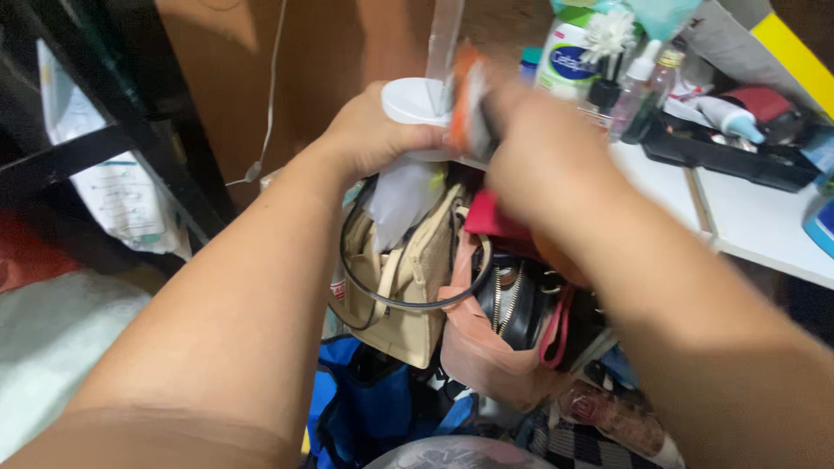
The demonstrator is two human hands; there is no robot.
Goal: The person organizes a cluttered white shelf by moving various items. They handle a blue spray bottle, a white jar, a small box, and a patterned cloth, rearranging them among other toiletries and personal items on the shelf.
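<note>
1. The left hand [373,130] has its fingers wrapped tight around a white cup-shaped container [415,108], holding it up in front of the body.
2. The right hand [539,148] is blurry. Its fingers look closed on a small orange and white packet [466,100], but the blur makes this hard to be sure of.
3. The packet sits right beside the container's rim, touching it or very near it.
4. Just below the hands hang a tan handbag [408,287] and a pink bag [482,347], side by side.
5. A blue bag [365,408] lies lower down, under the tan one.
6. To the right is a white table [764,226] with a black tray [738,156] on it.
7. Bottles stand at the back of the table, with a white lotion bottle [560,61] nearest the hands.
</note>
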